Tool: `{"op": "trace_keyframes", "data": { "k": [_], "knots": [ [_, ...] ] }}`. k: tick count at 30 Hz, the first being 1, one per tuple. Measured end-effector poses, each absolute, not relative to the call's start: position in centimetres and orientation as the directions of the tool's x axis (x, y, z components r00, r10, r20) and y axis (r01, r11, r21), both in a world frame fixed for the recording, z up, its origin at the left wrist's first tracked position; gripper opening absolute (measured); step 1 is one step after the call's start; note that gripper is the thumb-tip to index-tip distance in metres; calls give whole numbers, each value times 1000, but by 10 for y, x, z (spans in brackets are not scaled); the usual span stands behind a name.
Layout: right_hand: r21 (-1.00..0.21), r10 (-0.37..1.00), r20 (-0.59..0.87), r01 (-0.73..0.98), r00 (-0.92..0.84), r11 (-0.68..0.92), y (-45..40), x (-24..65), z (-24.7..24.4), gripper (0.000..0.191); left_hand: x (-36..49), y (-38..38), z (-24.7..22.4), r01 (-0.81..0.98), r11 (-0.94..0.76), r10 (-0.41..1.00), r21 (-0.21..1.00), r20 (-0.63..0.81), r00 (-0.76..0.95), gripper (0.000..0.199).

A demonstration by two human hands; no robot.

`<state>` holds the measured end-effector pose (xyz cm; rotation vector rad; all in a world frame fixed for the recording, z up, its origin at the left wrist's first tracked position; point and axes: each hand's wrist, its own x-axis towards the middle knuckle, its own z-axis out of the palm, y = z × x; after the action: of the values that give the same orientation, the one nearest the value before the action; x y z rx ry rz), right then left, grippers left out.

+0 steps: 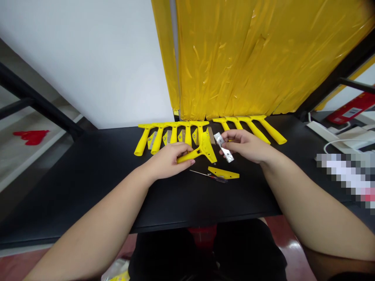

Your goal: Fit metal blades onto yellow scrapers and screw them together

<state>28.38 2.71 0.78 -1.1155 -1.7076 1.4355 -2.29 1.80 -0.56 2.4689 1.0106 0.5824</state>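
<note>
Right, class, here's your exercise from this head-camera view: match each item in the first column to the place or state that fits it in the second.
Column one
1. Left hand
2. Right hand
3. Small screwdriver
4. Row of yellow scraper handles

Column two
A. Lying on the black tabletop, beside a yellow plastic bar
B. Gripping a yellow scraper handle
C. Laid out along the table's far side
D. Holding a silver metal strip

Pairs: 1-B, 2-D, 3-A, 4-C
</note>
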Motion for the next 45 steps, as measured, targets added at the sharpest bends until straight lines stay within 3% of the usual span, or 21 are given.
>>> {"op": "trace_keyframes", "data": {
  "k": [8,17,24,36,45],
  "knots": [
    [-989,913,35,118,-407,91,31,282,2,24,-24,15,-1,524,-726,662,445,244,709,26],
    [-958,896,239,57,-374,279,35,282,-2,25,-23,16,-1,525,-734,656,431,254,710,25],
    [-948,905,291,34,-310,316,30,279,4,27,-23,17,-4,523,-736,653,429,247,716,27],
    [-920,892,313,128,-324,370,27,277,-1,16,-24,17,-6,581,-708,700,402,284,656,29],
    [-965,887,234,15,-398,262,26,269,-8,33,-21,16,-7,592,-704,708,391,328,625,26]
  ]
}}
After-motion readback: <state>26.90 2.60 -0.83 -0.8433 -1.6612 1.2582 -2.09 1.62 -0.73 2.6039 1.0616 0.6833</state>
